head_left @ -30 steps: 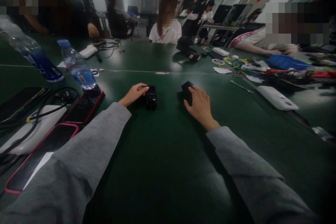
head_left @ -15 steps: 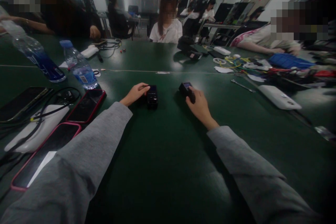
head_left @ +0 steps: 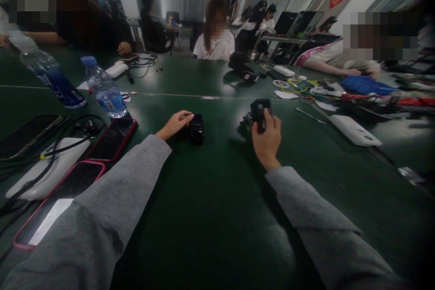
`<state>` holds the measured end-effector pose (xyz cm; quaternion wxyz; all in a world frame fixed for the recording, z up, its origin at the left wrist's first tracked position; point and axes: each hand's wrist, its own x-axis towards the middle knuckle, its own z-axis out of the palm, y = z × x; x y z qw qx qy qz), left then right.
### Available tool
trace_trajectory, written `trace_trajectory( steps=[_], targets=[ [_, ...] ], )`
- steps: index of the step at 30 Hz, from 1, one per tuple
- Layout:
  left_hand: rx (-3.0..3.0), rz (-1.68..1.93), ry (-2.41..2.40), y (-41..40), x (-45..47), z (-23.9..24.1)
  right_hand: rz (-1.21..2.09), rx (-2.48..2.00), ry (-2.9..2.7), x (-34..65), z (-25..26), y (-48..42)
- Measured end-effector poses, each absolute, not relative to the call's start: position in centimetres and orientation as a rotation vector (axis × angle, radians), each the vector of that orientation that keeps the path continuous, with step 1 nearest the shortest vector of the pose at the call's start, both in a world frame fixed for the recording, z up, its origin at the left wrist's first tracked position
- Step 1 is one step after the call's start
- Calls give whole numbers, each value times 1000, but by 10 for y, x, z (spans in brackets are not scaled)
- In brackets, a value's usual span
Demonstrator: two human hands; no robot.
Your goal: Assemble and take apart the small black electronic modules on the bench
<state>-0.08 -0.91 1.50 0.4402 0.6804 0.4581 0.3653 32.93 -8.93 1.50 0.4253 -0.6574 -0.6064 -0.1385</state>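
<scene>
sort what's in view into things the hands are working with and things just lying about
In use:
- small black device, touched by the left hand
- black boxy device, held in the right hand

Lying about:
- blue-capped bottle
- red-edged phone
- pink-edged phone
- wrench

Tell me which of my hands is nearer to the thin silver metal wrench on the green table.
Right. Your right hand, holding a dark boxy device, is left of the wrench. Your left hand, at a black rectangular device, is farther left, beyond the right hand.
</scene>
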Motion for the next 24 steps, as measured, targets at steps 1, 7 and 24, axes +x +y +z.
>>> trace_trajectory(
  steps=[1,7,24],
  targets=[
    [1686,907,1142,-9,-1,15,-402,-1582,-1521,327,16,-90],
    [1680,938,1111,-8,-1,14,-476,-1471,-1883,304,13,-95],
    [1652,951,1122,-8,-1,13,-570,-1609,-1817,291,19,-105]
  ],
)
